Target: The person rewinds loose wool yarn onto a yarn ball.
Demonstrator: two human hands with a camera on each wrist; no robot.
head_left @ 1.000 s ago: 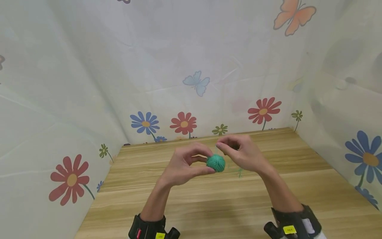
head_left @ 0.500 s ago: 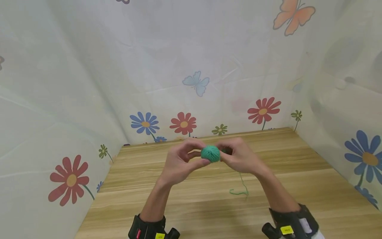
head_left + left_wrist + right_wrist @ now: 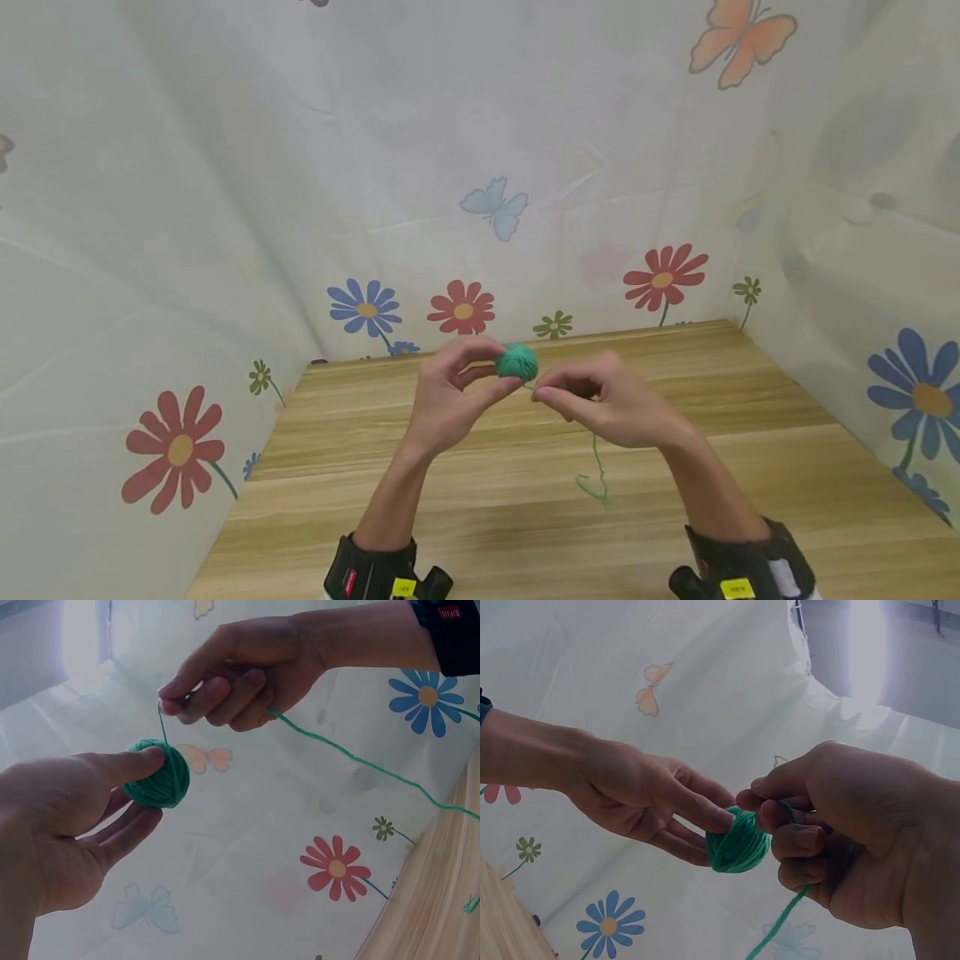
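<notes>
A small ball of green yarn [image 3: 517, 362] is held up over the table between the thumb and fingertips of my left hand [image 3: 448, 400]. Just to its right, my right hand [image 3: 611, 400] pinches the strand that comes off the ball. In the left wrist view a short taut length of yarn runs from the ball [image 3: 159, 780] up to the right fingertips, and the loose yarn tail [image 3: 352, 756] leaves below the curled fingers. The tail's end lies on the table. In the right wrist view the right fingers [image 3: 799, 838] curl round the strand close beside the ball.
The wood-grain table [image 3: 480, 517] stretches beneath both hands. Pale curtains [image 3: 390, 150] printed with flowers and butterflies enclose it at the back and both sides. Each wrist wears a black strap with a camera [image 3: 375, 571].
The ball has moved up and to the left with my left hand. My right hand passed behind the ball and came back to its near right side. The tail now hangs down onto the table.
</notes>
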